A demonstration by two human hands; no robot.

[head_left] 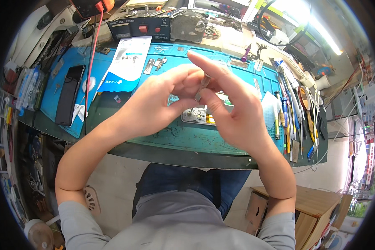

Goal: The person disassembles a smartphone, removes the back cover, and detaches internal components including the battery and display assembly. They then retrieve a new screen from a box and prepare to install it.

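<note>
Both hands meet over the middle of the blue work mat (pixel 162 143), closed round a short slim metallic tool (pixel 204 85). Its exact kind is partly hidden by fingers. My right hand (pixel 241 104) pinches it from the right, thumb below and index finger stretched up and to the left. From the left, my left hand (pixel 150 102) has its thumb at the tool's lower end, with the other fingers curled behind. Below them on the mat lies an opened phone (pixel 190 116), its silver and yellow inner parts showing; the hands cover much of it.
A black phone (pixel 71 96) and a white and blue leaflet (pixel 127 58) lie to the left. Tweezers, brushes and other hand tools (pixel 293 108) crowd the right edge. A black bench device (pixel 141 29) stands at the back; a red cable (pixel 96 46) hangs at left.
</note>
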